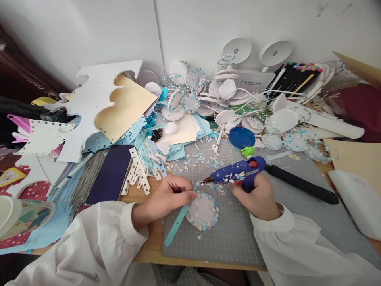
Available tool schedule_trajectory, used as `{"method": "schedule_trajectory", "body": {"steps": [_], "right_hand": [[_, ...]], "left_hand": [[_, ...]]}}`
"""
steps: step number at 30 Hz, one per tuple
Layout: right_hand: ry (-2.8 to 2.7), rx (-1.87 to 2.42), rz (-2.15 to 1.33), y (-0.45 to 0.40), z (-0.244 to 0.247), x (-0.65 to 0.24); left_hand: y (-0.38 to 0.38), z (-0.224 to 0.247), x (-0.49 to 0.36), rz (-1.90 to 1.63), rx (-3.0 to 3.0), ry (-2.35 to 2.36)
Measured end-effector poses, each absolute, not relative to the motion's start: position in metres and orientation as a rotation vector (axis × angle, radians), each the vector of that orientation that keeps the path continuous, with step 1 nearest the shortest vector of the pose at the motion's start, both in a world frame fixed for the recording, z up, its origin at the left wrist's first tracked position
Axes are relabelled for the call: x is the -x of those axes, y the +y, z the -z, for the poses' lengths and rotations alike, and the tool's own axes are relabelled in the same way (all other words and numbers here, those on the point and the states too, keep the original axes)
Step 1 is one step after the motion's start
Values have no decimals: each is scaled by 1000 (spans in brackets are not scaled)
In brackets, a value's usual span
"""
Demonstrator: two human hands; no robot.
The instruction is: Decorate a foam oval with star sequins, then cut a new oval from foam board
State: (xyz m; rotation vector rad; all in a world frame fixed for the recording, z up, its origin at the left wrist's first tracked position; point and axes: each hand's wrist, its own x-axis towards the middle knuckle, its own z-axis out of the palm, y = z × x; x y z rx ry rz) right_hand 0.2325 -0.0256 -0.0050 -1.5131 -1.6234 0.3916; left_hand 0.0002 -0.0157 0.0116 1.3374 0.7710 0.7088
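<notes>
Left hand [166, 199] pinches turquoise stick [178, 221], likely light, stiff | cutting mat [235, 246], near-left corner | right hand [258, 197] grips glue gun [229, 172]; handle safest

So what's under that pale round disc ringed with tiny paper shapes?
Around the pale disc the grey gridded mat shows, and the disc appears to lie on it. Anything directly beneath is covered. The left hand also hides part of the disc's upper-left edge.

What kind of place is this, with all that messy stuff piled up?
Probably a craft workspace: a blue glue gun is in the right hand, over a gray cutting mat, with star-punched strips nearby.
</notes>
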Motion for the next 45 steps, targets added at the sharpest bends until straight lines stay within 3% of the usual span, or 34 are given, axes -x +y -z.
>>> {"method": "schedule_trajectory", "body": {"steps": [17,23,30,36,45], "right_hand": [[-1717,1454,-255,-24,6,-234],[-1788,1471,5,-23,12,-235],[-1574,1808,310,-12,11,-254],[-1581,2234,328,-11,10,-266],[-2019,2247,512,-48,-1,-268]], "left_hand": [[-15,-11,1,-704,-1335,754],[-15,-10,0,-706,-1330,751],[-15,-7,2,-725,-1284,748],[-17,-6,2,-738,-1198,751],[-18,-8,1,-767,-1095,738]]}}
